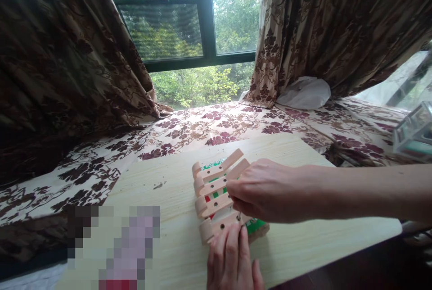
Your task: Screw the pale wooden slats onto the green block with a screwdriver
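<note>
Several light wooden hooked strips [216,188] with small holes lie side by side on a green, white and red packet [257,226] on a pale wooden board [168,182]. My right hand [261,191] reaches in from the right, fingers closed over the strips, pinching something small I cannot make out. My left hand [231,258] comes from the bottom edge with its fingers together, their tips pressing the nearest strip.
A floral cloth [209,123] covers the window ledge behind the board. Brown patterned curtains [67,56] hang on both sides of the window [192,33]. A white bag [305,92] lies by the right curtain. A clear box [415,132] stands far right. A blurred patch [114,245] covers the board's near left.
</note>
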### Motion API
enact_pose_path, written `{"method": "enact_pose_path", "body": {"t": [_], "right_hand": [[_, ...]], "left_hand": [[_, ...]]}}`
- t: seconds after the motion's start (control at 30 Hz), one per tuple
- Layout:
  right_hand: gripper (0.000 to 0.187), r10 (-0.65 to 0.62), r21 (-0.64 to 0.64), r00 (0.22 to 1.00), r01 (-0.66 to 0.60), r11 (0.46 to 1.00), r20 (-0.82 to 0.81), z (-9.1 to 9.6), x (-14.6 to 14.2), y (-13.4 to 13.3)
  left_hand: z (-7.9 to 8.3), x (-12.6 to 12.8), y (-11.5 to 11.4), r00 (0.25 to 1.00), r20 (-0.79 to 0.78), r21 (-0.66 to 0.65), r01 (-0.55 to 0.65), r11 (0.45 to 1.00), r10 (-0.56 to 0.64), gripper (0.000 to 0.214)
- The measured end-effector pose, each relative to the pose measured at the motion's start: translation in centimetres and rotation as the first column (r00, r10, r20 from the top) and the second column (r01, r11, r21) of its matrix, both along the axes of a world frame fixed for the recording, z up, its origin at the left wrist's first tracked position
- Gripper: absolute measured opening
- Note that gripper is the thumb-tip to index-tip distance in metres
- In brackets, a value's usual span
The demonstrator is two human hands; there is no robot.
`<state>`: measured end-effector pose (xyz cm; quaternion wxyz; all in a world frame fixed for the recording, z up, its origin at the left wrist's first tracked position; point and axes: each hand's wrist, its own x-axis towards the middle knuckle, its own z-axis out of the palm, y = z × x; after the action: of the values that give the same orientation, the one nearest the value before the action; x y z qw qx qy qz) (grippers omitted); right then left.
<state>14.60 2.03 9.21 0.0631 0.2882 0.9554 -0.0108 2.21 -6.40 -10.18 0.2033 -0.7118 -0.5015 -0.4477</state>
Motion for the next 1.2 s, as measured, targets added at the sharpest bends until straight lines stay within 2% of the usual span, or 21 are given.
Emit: {"method": "enact_pose_path", "body": {"t": [0.13,0.2,0.3,0.37,0.47,0.57,0.67,0.73,0.8,0.9,0.97,1.07,1.2], "right_hand": [[0.006,0.163,0.006,0.986,-0.163,0.987,-0.015,0.7,0.1,-0.6],[0.009,0.234,0.008,0.972,-0.234,0.972,-0.024,0.9,0.1,-0.8],[0.011,0.266,-0.015,0.964,-0.266,0.964,-0.021,0.9,0.1,-0.9],[0.009,0.244,-0.030,0.970,-0.244,0.969,-0.013,0.6,0.0,-0.6],[0.012,0.116,-0.031,0.993,-0.117,0.993,-0.029,-0.2,0.2,0.1],[0.017,0.004,-0.032,0.993,-0.008,0.999,-0.120,-0.8,0.3,0.6],[0.017,-0.039,-0.033,0.994,0.035,0.999,-0.104,-0.5,0.3,0.4],[0.014,-0.021,-0.033,1.000,0.020,0.999,-0.013,0.2,0.3,0.1],[0.010,0.058,-0.039,0.997,-0.056,0.998,0.060,1.0,0.2,-0.3],[0.012,0.187,-0.029,0.981,-0.185,0.982,0.055,1.6,0.1,-0.7],[0.012,0.224,-0.019,0.974,-0.223,0.975,0.034,1.5,0.0,-0.7],[0.011,0.197,-0.029,0.978,-0.195,0.980,0.068,0.9,-0.3,-0.2],[0.015,0.042,-0.033,0.998,-0.041,0.999,0.036,0.1,-0.3,0.5]], "left_hand": [[-0.2,0.0,0.0,1.000,0.004,0.001,0.011,1.000,-0.011,0.031],[-0.2,0.1,0.0,1.000,0.013,0.006,0.005,1.000,-0.005,0.031],[-0.3,0.1,0.0,1.000,0.020,0.007,-0.003,1.000,0.003,0.031],[-0.3,0.2,0.0,1.000,0.019,0.006,0.001,1.000,-0.001,0.031],[-0.2,0.1,0.1,1.000,0.011,0.004,0.009,1.000,-0.009,0.031],[0.0,0.0,0.0,1.000,-0.002,0.004,0.013,1.000,-0.013,0.031],[0.4,0.0,0.0,1.000,-0.019,-0.002,0.017,1.000,-0.017,0.031],[0.6,0.0,0.0,1.000,-0.023,-0.009,0.016,1.000,-0.017,0.031],[0.7,0.0,0.0,1.000,-0.022,-0.014,0.012,1.000,-0.012,0.031],[0.6,0.1,-0.1,1.000,-0.018,-0.012,0.004,1.000,-0.004,0.031],[0.4,0.1,-0.2,1.000,-0.007,-0.014,0.000,1.000,0.000,0.031],[0.2,0.2,-0.2,1.000,-0.002,-0.024,-0.009,1.000,0.009,0.032],[0.2,0.2,-0.2,1.000,-0.007,-0.017,-0.004,1.000,0.004,0.031]]}}
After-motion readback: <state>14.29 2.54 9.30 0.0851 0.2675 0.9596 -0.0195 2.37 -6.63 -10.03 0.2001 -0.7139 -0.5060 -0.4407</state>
